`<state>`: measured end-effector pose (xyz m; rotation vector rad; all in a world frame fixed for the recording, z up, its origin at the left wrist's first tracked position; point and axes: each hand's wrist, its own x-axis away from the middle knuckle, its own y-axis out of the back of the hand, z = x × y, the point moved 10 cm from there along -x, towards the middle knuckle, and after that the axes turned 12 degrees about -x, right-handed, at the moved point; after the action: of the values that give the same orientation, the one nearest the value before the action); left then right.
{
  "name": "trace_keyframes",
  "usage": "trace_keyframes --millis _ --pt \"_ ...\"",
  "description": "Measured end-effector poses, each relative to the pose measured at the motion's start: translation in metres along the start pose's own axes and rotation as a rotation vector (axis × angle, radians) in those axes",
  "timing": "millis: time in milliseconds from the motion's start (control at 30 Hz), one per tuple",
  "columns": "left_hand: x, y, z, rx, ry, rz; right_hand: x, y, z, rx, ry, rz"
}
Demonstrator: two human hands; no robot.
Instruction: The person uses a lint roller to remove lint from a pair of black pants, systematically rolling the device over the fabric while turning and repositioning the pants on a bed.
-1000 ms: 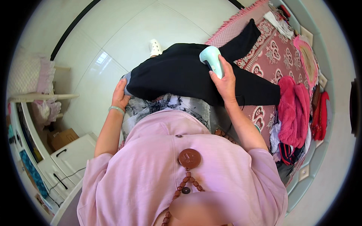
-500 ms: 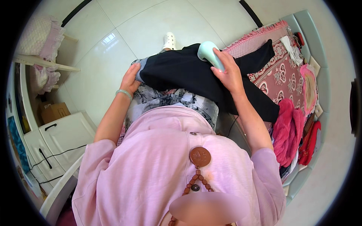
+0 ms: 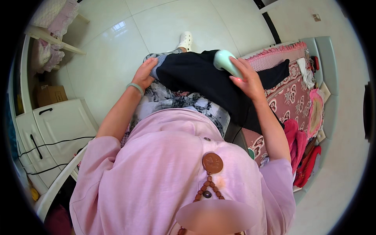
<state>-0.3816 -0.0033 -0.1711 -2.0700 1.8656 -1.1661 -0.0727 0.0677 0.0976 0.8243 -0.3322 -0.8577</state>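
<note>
A pair of black trousers (image 3: 192, 72) lies across my lap, its far part reaching right onto the patterned sofa cover. My left hand (image 3: 145, 73) grips the grey striped waistband (image 3: 158, 66) at the left end. In my right hand (image 3: 249, 80) is a mint-green fabric shaver (image 3: 227, 62). Its rounded head rests on or just over the black cloth; which of the two I cannot tell. My fingers wrap its handle. Under the trousers my grey-and-white patterned clothing (image 3: 156, 100) shows.
To the right is a sofa with a pink patterned cover (image 3: 290, 94), holding a bright pink fluffy cloth (image 3: 293, 139) and a red garment (image 3: 307, 168). White cabinets (image 3: 64, 127), a cardboard box (image 3: 53, 95) and black cables stand left. A white clog (image 3: 186, 41) is ahead on the tiled floor.
The whole view has shifted, with the sofa lower and the cabinets further left. My right hand and the shaver sit slightly further right on the cloth; both hands keep their hold.
</note>
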Motion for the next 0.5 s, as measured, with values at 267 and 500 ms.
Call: trace_keyframes --millis 267,500 --pt "0.003 0.002 0.002 -0.007 0.027 -0.054 0.001 -0.005 0.002 -0.019 -0.013 0.003" --pt "0.006 -0.001 -0.001 -0.02 0.026 -0.063 -0.058 -0.089 0.027 -0.002 0.086 0.22"
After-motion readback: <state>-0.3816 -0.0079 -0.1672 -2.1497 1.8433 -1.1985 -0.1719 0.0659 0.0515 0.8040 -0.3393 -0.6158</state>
